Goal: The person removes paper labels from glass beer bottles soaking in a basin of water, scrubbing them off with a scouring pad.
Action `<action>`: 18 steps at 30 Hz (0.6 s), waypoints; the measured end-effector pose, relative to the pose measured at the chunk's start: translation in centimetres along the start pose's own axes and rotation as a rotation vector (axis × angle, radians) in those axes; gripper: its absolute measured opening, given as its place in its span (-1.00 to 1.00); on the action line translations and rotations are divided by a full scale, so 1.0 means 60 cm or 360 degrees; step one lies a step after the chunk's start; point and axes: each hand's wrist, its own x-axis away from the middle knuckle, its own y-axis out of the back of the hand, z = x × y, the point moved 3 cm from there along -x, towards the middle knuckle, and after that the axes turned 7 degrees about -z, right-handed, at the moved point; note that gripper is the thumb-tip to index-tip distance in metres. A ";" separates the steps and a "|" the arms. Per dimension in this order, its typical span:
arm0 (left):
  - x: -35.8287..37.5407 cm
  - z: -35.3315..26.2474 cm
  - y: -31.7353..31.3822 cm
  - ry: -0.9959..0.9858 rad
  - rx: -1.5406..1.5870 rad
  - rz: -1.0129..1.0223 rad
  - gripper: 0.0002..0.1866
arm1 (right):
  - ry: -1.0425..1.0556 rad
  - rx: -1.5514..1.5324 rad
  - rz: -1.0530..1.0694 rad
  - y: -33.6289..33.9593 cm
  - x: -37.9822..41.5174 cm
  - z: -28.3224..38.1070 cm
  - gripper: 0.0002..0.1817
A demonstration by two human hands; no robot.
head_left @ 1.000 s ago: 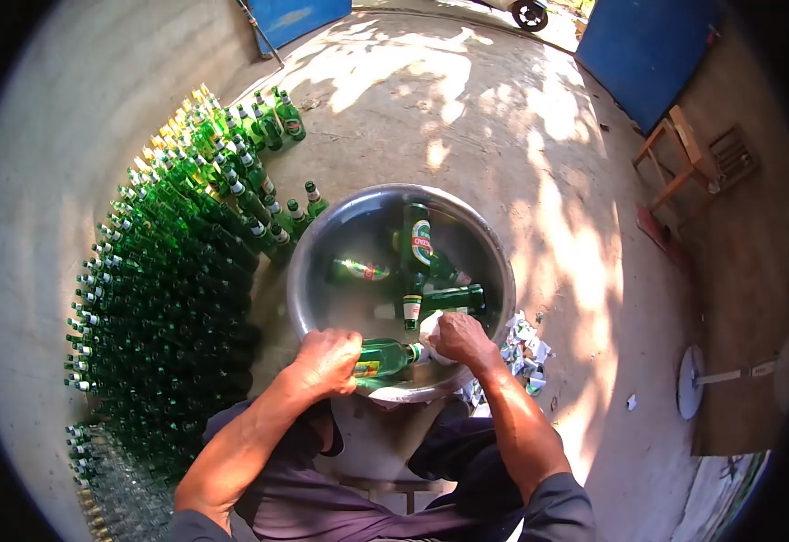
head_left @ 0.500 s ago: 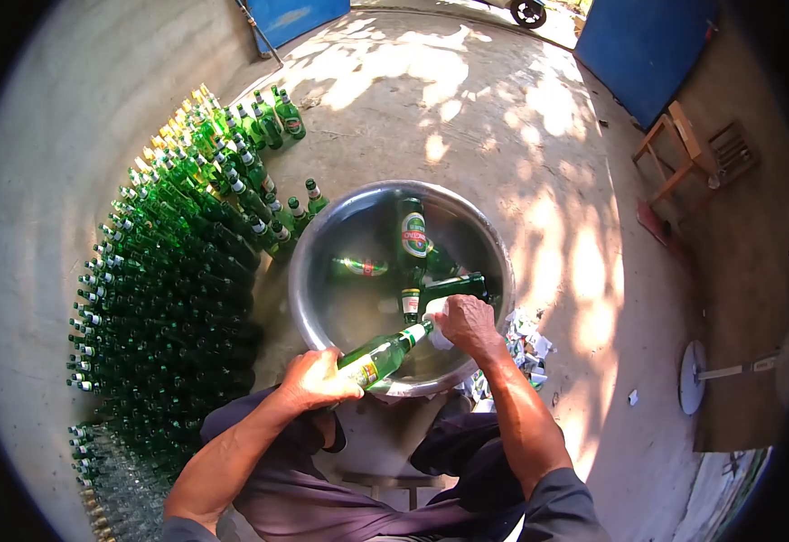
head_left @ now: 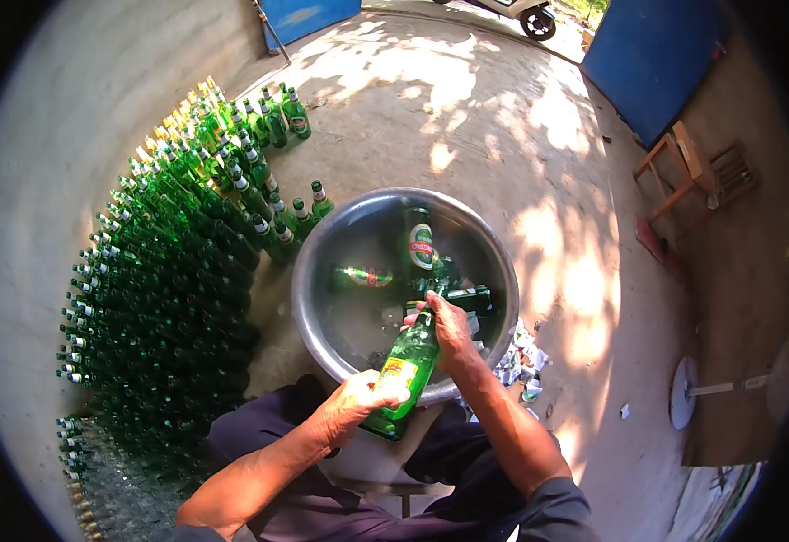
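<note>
A green glass bottle (head_left: 422, 348) with a yellow label slants across the near rim of a wide metal basin (head_left: 309, 339). My left hand (head_left: 367, 397) grips its lower body, thumb on the label. Around the neck closes my right hand (head_left: 450, 330), its fingertips showing on the far side. In the cloudy water of the basin lie a bottle with a white and red label (head_left: 421, 246), another labelled bottle (head_left: 367, 276) to its left, and a dark green bottle (head_left: 471, 298) beyond my right hand. Small pale scraps are near that hand in the water.
Densely packed green bottles (head_left: 169, 262) stand along the left wall. Wet label scraps (head_left: 523, 361) are heaped on the floor right of the basin. Farther right are a wooden chair (head_left: 684, 172) and a fan (head_left: 684, 393). Blue doors (head_left: 657, 72) stand at the far end.
The bottle has tipped more upright and moved right. My right hand has shifted from its mouth onto the neck, and the white wad no longer shows in it.
</note>
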 end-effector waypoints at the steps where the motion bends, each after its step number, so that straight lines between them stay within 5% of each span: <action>1: -0.008 0.004 -0.004 0.0000 0.0012 0.0002 -0.45 | -0.0060 -0.0040 -0.0081 -0.005 0.006 0.006 -0.52; 4: -0.036 0.006 -0.029 0.0088 0.0855 0.0340 -0.40 | -0.0169 -0.0047 -0.0063 -0.021 0.014 0.012 -0.49; 11: -0.034 -0.037 -0.060 -0.0279 0.0899 0.0156 -0.58 | -0.0203 -0.0171 0.0181 -0.054 -0.008 0.041 -0.53; 13: -0.024 -0.047 -0.064 -0.0267 0.0992 0.0182 -0.61 | 0.0622 0.0838 -0.0266 -0.031 -0.051 0.046 -0.57; 15: -0.020 -0.045 -0.065 -0.0164 0.1103 0.0094 -0.61 | 0.1209 0.1178 -0.0559 -0.006 -0.096 0.025 -0.61; 18: -0.016 -0.036 -0.071 -0.0146 0.1176 0.0067 -0.62 | 0.1326 0.1712 -0.0628 -0.003 -0.102 0.022 -0.51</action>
